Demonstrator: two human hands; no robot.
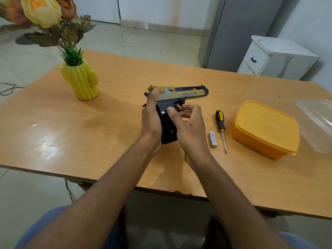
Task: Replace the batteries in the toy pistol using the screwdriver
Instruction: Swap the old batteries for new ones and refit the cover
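The yellow, grey and dark-blue plastic toy pistol (177, 97) is held just above the middle of the orange-brown wooden table (115, 144), barrel pointing right, grip toward the near edge; the left hand (150, 121) is wrapped round the back of the grip with its thumb up on the slide; the right hand (188, 123) has its fingers curled at the grip's right side, fingertips by the trigger, working at the open battery bay (166, 121), where something pale shows at the far end; whether it pinches a cell I cannot tell. The cover appears to be off already, so the unscrewing looks done; the black-and-yellow-handled screwdriver (221, 127) lies idle to the right, with one white AA battery (212, 139) just beside it; whether that cell is old or new I cannot tell. Left, by my reckoning: seating cells, refitting the cover, driving its screw.
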